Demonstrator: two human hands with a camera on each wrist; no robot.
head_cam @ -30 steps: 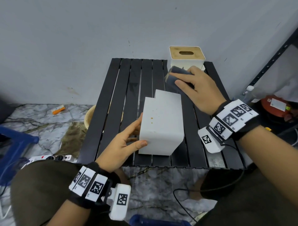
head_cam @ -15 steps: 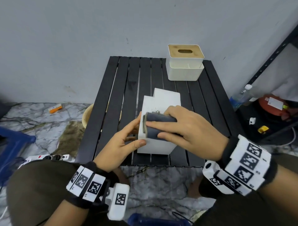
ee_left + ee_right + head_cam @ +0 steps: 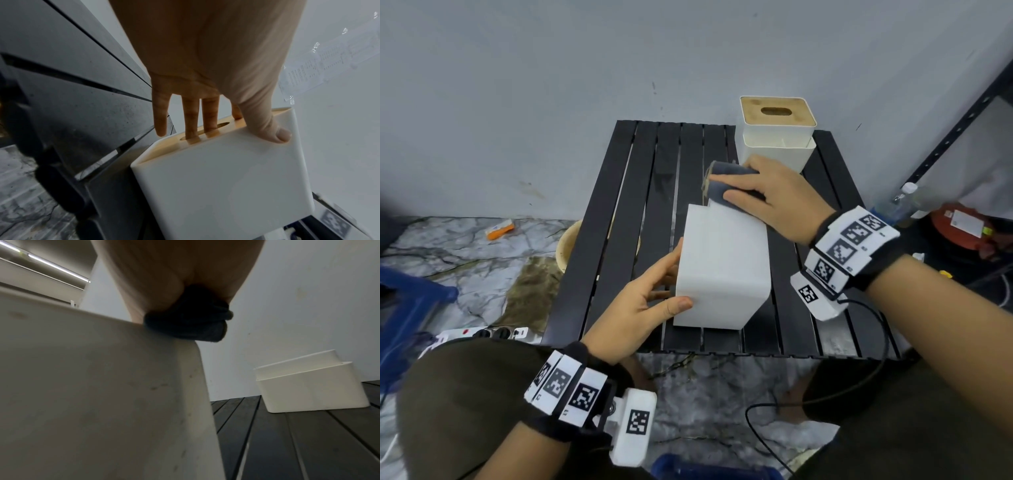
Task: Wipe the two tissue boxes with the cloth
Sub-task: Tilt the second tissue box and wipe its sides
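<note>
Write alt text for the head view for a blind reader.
A person's right hand holds a dark grey cloth against the far end of a white box lying on a black slatted table, while the left hand braces the box's near left side. A second white box with a wooden lid stands behind it.

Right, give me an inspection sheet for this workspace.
Surface: black slatted table, smudged in places.
Job's things: white box on its side; dark cloth pressed on its far edge.
Clutter: second box at the table's back.
Hands: left hand braces the box, straight fingers on its wooden side, thumb on top; right hand grips the cloth.
Cables: black cable loops below the right wrist; power strip on the floor.
Surroundings: grey wall, marble floor, bottle, shelf frame at right.
</note>
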